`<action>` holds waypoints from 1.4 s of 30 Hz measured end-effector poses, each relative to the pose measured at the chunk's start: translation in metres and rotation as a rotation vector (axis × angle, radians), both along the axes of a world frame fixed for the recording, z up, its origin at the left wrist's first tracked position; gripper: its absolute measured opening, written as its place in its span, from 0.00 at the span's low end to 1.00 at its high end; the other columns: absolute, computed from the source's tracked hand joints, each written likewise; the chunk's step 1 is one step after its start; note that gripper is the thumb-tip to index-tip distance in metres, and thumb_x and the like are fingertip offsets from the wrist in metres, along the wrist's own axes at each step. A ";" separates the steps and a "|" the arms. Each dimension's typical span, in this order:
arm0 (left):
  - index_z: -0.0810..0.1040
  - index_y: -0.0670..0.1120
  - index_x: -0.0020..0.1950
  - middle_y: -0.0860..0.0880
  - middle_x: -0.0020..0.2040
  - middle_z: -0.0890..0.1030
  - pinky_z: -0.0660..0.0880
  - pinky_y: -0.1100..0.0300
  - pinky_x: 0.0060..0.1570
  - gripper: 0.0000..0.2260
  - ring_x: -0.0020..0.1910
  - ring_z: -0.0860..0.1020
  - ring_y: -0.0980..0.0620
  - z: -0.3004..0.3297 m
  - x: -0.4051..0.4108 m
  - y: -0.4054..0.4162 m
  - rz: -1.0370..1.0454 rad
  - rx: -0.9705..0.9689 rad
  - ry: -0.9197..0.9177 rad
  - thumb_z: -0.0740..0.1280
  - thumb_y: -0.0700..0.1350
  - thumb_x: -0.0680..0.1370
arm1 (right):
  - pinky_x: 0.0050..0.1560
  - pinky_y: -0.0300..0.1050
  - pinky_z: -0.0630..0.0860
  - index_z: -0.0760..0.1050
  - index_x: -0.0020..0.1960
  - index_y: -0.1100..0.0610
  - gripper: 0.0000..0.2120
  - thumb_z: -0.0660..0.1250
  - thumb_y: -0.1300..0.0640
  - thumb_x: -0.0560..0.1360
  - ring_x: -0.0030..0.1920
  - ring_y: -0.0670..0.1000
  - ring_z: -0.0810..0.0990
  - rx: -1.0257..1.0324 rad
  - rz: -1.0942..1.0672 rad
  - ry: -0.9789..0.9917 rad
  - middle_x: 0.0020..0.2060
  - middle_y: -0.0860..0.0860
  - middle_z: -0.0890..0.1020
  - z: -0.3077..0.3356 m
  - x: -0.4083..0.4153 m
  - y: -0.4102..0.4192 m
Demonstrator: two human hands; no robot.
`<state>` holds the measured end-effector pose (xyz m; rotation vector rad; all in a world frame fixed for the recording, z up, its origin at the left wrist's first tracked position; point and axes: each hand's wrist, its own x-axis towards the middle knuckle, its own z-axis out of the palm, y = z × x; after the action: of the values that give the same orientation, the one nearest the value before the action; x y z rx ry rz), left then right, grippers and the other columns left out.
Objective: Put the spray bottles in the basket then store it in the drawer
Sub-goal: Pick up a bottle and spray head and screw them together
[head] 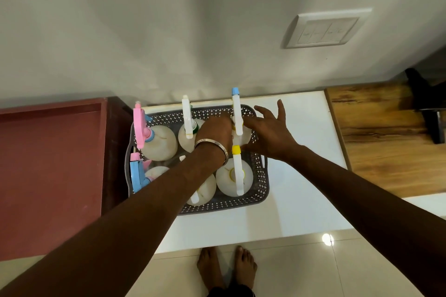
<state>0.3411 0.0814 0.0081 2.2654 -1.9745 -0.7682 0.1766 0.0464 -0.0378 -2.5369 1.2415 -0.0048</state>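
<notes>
A grey woven basket stands on a white counter against the wall. Several white spray bottles stand upright in it. A pink-trigger bottle and a white-trigger bottle are at the back, a blue-trigger bottle at the front left, and a yellow-tipped bottle at the front right. My left arm partly hides another bottle. My left hand curls around the neck of the back-right blue-tipped bottle. My right hand rests against that bottle's right side, fingers spread.
A maroon surface lies left of the basket, lower than the counter. A wooden top with a dark object adjoins the counter on the right. A switch plate is on the wall. Bare feet stand on the tiled floor.
</notes>
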 end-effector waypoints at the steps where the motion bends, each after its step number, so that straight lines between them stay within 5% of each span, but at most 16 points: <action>1: 0.73 0.42 0.64 0.41 0.58 0.80 0.75 0.51 0.58 0.16 0.59 0.78 0.42 0.001 0.000 0.001 0.002 0.011 0.002 0.67 0.40 0.76 | 0.71 0.73 0.36 0.71 0.68 0.49 0.34 0.76 0.40 0.66 0.75 0.63 0.64 0.012 -0.004 0.006 0.61 0.50 0.82 0.001 0.001 0.000; 8: 0.73 0.39 0.61 0.38 0.60 0.78 0.73 0.50 0.57 0.13 0.60 0.76 0.39 0.026 0.001 0.005 0.076 0.015 0.019 0.63 0.37 0.77 | 0.71 0.70 0.34 0.63 0.75 0.49 0.39 0.75 0.46 0.69 0.77 0.61 0.60 0.061 -0.041 -0.040 0.74 0.50 0.70 0.019 -0.002 0.003; 13: 0.73 0.39 0.63 0.38 0.61 0.77 0.71 0.51 0.60 0.14 0.61 0.75 0.39 0.059 0.012 0.013 0.076 -0.020 -0.002 0.61 0.37 0.77 | 0.74 0.66 0.35 0.67 0.73 0.51 0.32 0.68 0.65 0.71 0.77 0.56 0.60 0.123 -0.150 -0.216 0.72 0.49 0.72 0.049 -0.014 0.016; 16: 0.76 0.40 0.62 0.39 0.60 0.79 0.71 0.52 0.60 0.14 0.61 0.76 0.40 0.078 0.020 0.027 0.117 -0.078 0.026 0.61 0.38 0.77 | 0.75 0.63 0.42 0.72 0.68 0.53 0.28 0.64 0.69 0.70 0.72 0.53 0.68 0.069 -0.262 -0.304 0.67 0.49 0.76 0.065 -0.019 0.029; 22: 0.77 0.44 0.53 0.43 0.48 0.83 0.72 0.53 0.46 0.08 0.50 0.79 0.42 0.112 0.032 0.094 0.213 -0.391 0.087 0.61 0.43 0.78 | 0.66 0.58 0.71 0.79 0.59 0.56 0.17 0.66 0.67 0.71 0.57 0.54 0.81 -0.103 -0.507 -0.517 0.57 0.51 0.83 0.094 -0.026 0.079; 27: 0.76 0.45 0.53 0.47 0.47 0.80 0.71 0.53 0.50 0.08 0.48 0.77 0.47 0.120 0.036 0.167 0.184 -0.580 0.168 0.65 0.47 0.76 | 0.64 0.57 0.71 0.78 0.58 0.54 0.17 0.66 0.66 0.71 0.57 0.51 0.80 -0.121 -0.566 -0.532 0.55 0.47 0.83 0.108 -0.021 0.151; 32: 0.75 0.46 0.50 0.52 0.40 0.74 0.69 0.56 0.38 0.07 0.38 0.72 0.53 0.112 0.035 0.238 0.246 -0.707 0.215 0.67 0.48 0.76 | 0.62 0.58 0.72 0.78 0.57 0.54 0.15 0.66 0.64 0.72 0.55 0.50 0.81 -0.103 -0.585 -0.551 0.54 0.47 0.83 0.109 -0.016 0.229; 42: 0.73 0.50 0.42 0.54 0.34 0.75 0.72 0.58 0.37 0.09 0.34 0.74 0.56 0.048 0.005 0.339 0.615 -0.587 0.484 0.66 0.55 0.76 | 0.59 0.57 0.74 0.77 0.51 0.50 0.12 0.66 0.61 0.70 0.48 0.45 0.79 0.106 -0.655 -0.664 0.46 0.44 0.81 0.067 -0.040 0.338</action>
<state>0.3465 0.4209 0.0565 1.9069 -1.0197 -0.5037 0.1365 0.3843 0.0294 -1.6919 1.6170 -0.8210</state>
